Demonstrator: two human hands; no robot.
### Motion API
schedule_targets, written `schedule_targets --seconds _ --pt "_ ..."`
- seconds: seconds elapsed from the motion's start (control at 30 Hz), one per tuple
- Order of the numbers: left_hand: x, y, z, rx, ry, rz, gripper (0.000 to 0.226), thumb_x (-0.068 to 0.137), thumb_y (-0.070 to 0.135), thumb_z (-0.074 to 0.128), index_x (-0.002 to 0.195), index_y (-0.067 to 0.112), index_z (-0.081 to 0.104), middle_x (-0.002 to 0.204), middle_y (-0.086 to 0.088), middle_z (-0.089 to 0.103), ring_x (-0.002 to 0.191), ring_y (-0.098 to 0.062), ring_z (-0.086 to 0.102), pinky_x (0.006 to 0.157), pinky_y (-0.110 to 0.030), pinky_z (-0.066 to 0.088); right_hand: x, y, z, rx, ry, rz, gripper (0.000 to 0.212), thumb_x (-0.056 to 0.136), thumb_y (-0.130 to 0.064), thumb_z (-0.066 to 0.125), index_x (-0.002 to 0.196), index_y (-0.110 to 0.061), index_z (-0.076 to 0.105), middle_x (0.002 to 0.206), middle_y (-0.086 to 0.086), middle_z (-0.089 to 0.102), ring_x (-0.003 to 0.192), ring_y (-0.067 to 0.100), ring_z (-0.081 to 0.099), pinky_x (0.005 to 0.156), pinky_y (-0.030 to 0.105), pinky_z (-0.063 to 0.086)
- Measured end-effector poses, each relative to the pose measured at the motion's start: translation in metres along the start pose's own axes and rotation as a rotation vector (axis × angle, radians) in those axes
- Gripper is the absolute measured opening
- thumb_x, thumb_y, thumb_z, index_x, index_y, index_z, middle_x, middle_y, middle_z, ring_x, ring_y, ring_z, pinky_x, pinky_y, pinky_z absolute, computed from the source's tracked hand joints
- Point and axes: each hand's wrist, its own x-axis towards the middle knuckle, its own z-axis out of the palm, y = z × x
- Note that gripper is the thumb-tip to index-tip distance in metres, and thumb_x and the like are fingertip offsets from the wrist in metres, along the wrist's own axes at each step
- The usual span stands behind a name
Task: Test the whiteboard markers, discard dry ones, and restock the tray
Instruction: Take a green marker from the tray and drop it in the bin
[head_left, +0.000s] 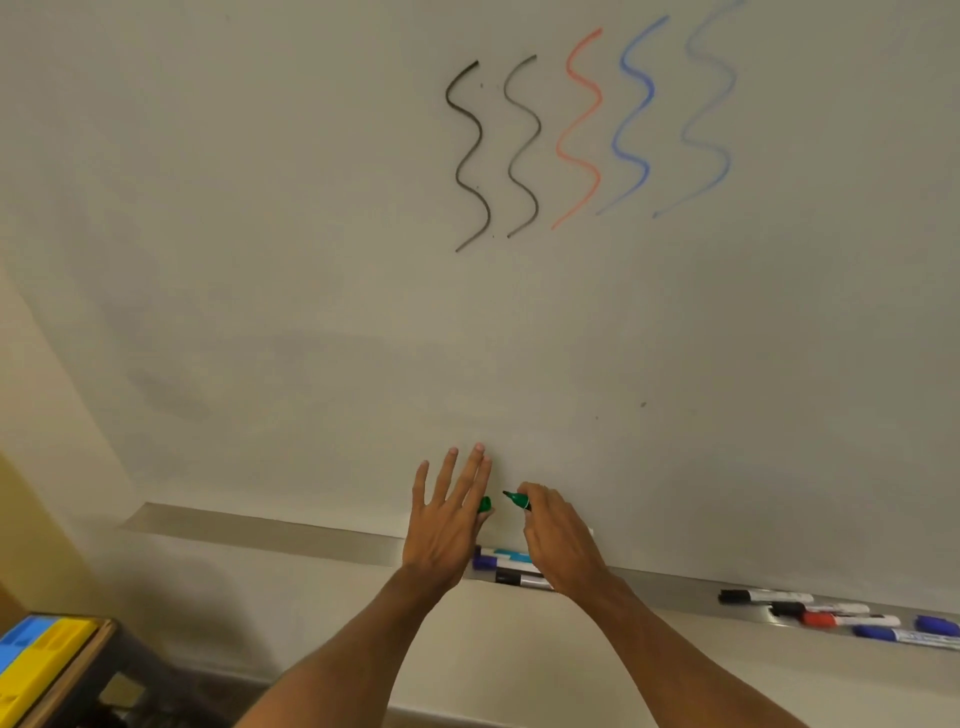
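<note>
Five wavy test lines (579, 123) stand on the white wall whiteboard (260, 260). Right hand (558, 535) curls its fingers round the uncapped green plastic marker (517, 500), just above the long metal tray (260, 527). Left hand (444, 525), fingers spread, seems to pinch the small green cap (484, 504). Draw one slow, steady line beside the others.

Right hand (558, 538) grips an uncapped green marker (517, 500); left hand (447, 519) holds the green cap (485, 504) just beside its tip

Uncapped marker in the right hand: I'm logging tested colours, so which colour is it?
Green. The marker shows best in the head view.
</note>
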Motion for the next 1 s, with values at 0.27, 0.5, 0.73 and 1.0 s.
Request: schedule_targets --seconds 0.27,0.5,0.73,1.0 --pt "0.047 -0.062 -0.064 0.049 0.254 0.069 0.063 0.1 0.048 0.027 0.154 0.016 0.021 0.162 -0.008 0.011 0.148 -0.033 0.01 0.115 -0.059 0.013 0.058 -0.071 -0.04 0.253 0.323 -0.086 0.042 0.101 -0.034 0.035 0.137 -0.014 0.044 0.12 0.003 0.06 0.101 0.011 0.061 0.087 0.015 0.047" --pt "0.119 -0.118 -0.151 0.101 0.519 0.112 0.068 0.099 0.044 0.037 0.155 0.014 0.014 0.163 -0.007 0.0 0.149 -0.032 0.002 0.117 -0.059 0.008 0.128 -0.126 -0.103 0.328 0.531 -0.182 0.009 0.098 -0.03 0.044 0.106 -0.027 0.044 0.09 0.0 0.058 0.067 0.012 0.064 0.06 0.016 0.051" --pt "0.184 -0.156 -0.234 0.112 0.671 0.12 0.066 0.101 0.045 0.032 0.155 0.014 0.01 0.162 -0.008 0.0 0.149 -0.032 -0.001 0.118 -0.057 0.003 0.19 -0.169 -0.165 0.188 0.728 -0.378 0.036 0.09 -0.015 0.05 0.125 -0.011 0.056 0.104 -0.001 0.06 0.086 0.002 0.054 0.075 0.014 0.045" --pt "0.226 -0.184 -0.26 0.007 0.698 0.209 0.061 0.103 0.043 0.023 0.155 0.017 0.006 0.163 -0.003 0.0 0.149 -0.027 -0.002 0.121 -0.047 0.003 0.233 -0.192 -0.19 0.04 0.944 -0.407 0.035 0.083 -0.038 0.068 0.107 -0.013 0.061 0.088 -0.002 0.062 0.079 0.01 0.054 0.073 0.028 0.041"
